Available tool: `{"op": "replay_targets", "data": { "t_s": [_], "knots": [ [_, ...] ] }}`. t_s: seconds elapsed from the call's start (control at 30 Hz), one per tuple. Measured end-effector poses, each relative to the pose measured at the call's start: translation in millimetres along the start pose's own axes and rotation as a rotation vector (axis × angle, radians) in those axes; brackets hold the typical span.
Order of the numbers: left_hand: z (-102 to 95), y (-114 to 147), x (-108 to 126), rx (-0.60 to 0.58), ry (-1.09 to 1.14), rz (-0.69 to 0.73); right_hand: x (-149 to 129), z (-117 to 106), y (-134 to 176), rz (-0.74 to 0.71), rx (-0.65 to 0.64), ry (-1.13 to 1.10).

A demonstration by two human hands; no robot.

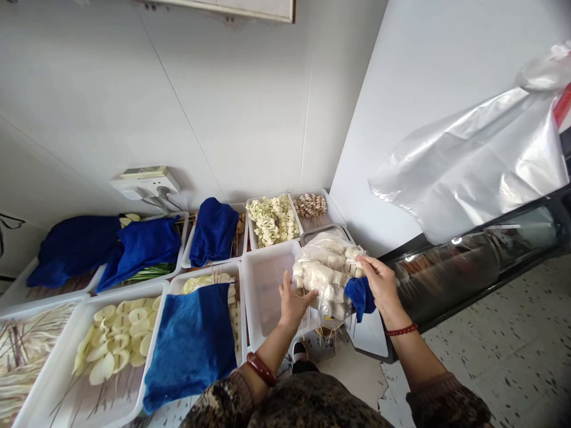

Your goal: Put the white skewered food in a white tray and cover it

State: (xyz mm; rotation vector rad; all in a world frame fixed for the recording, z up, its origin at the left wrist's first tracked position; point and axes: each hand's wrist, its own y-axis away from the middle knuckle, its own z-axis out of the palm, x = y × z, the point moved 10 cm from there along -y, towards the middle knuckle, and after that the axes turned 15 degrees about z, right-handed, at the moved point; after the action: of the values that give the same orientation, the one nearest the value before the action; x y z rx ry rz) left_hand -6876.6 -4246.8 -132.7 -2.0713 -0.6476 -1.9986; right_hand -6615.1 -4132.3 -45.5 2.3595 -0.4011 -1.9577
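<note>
Both my hands hold a clear plastic bag of white skewered food [325,270] above the edge of an empty white tray [267,284]. My left hand [292,303] grips the bag's near left side, with wooden skewer ends hanging below it. My right hand [379,284] holds the bag's right side together with a small blue cloth [360,295]. A metal tray [370,339] lies under the bag.
White trays cover the counter: pale sliced skewers [116,340], a blue towel over one tray [191,342], more blue towels [214,230] behind, green-white skewers [272,220], brown skewers [311,205]. A wall socket [145,181] sits at the back. A glass display case [482,255] with plastic sheeting [477,160] stands at the right.
</note>
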Motion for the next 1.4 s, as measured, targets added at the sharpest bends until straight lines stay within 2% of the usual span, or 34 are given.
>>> {"op": "replay_targets", "data": {
  "t_s": [0.07, 0.13, 0.23, 0.27, 0.33, 0.57, 0.67, 0.8, 0.97, 1.07, 1.2, 1.3, 1.4],
  "knots": [
    [-13.0, -4.3, 13.5, 0.052, -0.212, 0.083, 0.0, 0.5, -1.1, 0.003, 0.0, -0.007],
    [-17.4, -13.0, 42.1, 0.05, -0.353, 0.253, 0.2, 1.2, -0.5, 0.005, -0.004, -0.017],
    [-2.5, -25.1, 91.4, -0.094, -0.387, 0.558, 1.8, 1.4, -0.5, 0.007, -0.01, -0.048],
    [5.2, -27.6, 102.7, -0.166, -0.377, 0.624, 2.5, 1.1, -1.2, 0.008, -0.009, -0.062],
    [16.5, -32.2, 113.3, -0.268, -0.376, 0.671, 4.0, -0.1, -3.0, 0.01, -0.003, -0.096],
    [27.7, -38.6, 104.0, -0.332, -0.59, 0.665, 8.8, -7.6, -9.2, 0.048, 0.016, -0.264],
    [30.9, -37.3, 105.3, -0.33, -0.668, 0.683, 12.4, -11.2, -11.8, 0.078, 0.023, -0.319],
    [39.4, -31.2, 109.8, -0.361, -0.878, 0.716, 16.5, -11.1, -13.2, 0.12, 0.013, -0.372],
    [41.7, -29.5, 100.4, -0.443, -1.017, 0.589, 20.5, -12.5, -13.2, 0.171, 0.003, -0.425],
    [37.8, -27.4, 98.0, -0.412, -1.03, 0.526, 25.3, -14.1, -13.0, 0.209, -0.009, -0.44],
    [38.0, -10.7, 100.0, -0.374, -1.034, 0.525, 26.8, -12.9, -9.3, 0.241, -0.02, -0.448],
    [38.2, 8.1, 102.6, -0.346, -1.039, 0.581, 19.6, -10.3, -1.0, 0.254, -0.029, -0.452],
    [42.4, 32.1, 117.4, -0.308, -1.045, 0.817, 8.1, -11.4, 11.5, 0.253, -0.037, -0.473]
  ]
}}
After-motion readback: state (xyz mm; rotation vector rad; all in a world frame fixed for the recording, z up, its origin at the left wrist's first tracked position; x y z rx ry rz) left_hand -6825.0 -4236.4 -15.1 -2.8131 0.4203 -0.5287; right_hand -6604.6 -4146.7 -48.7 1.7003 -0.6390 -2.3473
